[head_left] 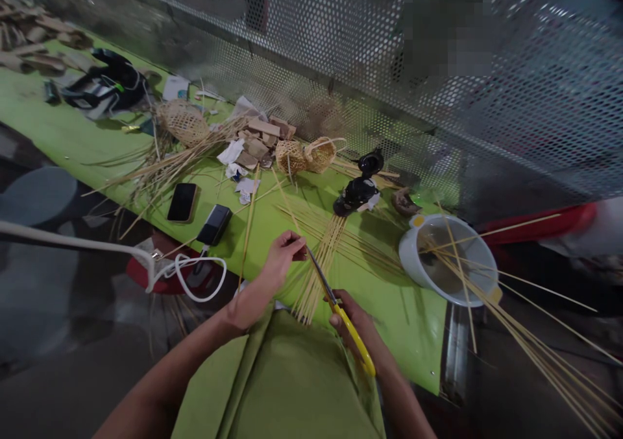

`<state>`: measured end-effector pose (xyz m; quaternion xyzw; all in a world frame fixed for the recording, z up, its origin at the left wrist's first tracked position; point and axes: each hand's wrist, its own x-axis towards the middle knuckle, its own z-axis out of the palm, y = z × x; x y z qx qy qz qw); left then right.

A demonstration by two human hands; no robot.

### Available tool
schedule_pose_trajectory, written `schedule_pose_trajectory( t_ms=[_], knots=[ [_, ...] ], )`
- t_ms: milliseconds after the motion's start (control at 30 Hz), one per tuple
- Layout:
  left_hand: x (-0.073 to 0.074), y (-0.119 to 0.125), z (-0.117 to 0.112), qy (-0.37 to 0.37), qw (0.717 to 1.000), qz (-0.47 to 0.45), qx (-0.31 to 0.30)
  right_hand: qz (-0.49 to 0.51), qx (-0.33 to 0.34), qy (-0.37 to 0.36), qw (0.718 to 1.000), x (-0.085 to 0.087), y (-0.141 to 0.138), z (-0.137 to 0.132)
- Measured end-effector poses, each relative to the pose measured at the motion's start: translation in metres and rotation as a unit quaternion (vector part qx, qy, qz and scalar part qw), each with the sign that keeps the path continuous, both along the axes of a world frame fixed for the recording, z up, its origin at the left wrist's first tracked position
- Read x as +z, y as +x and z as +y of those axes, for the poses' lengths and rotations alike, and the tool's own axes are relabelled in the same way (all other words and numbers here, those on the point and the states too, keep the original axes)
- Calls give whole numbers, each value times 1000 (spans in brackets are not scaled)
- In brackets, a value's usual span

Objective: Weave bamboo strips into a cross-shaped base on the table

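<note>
Between the closed fingers of my left hand [285,256] is a thin cane strip [286,199], which slants up and away over the green table. My right hand [357,325] grips a pair of scissors [353,332] with yellow handles. Their metal blades point up and left, with the tips right beside my left fingertips. Beneath the blades a flat woven bundle of cane strips [324,257] lies on the table, its near ends close to my green apron [287,380]. More strips cross under it sideways. A black object [357,196] rests on the far end of the bundle.
A white bucket [409,264] with long strips poking out stands at the right edge. Small woven baskets [318,155], paper scraps and brown pieces lie at the back. Left are a phone [182,202], a power bank [215,225] with white cable, and loose strips. Perforated metal [316,30] borders the far side.
</note>
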<state>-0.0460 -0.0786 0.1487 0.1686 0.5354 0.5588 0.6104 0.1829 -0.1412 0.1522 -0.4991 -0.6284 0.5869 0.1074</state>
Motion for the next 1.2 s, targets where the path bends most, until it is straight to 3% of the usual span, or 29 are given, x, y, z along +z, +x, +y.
schedule_pose_trajectory(
  t_ms=[200, 533, 767, 1200],
  knots=[
    [-2, -1, -1, -7, 1000, 5, -11, 0, -5, -20, 1000, -2, 1, 2],
    [2, 0, 1, -18, 1000, 9, -9, 20, 18, 11, 1000, 6, 6, 4],
    [5, 3, 2, -24, 1000, 0, -6, -33, -13, 38, 999, -12, 6, 2],
    [3, 4, 3, -21, 1000, -14, -1, 35, -57, -58, 996, -15, 2, 0]
  ],
)
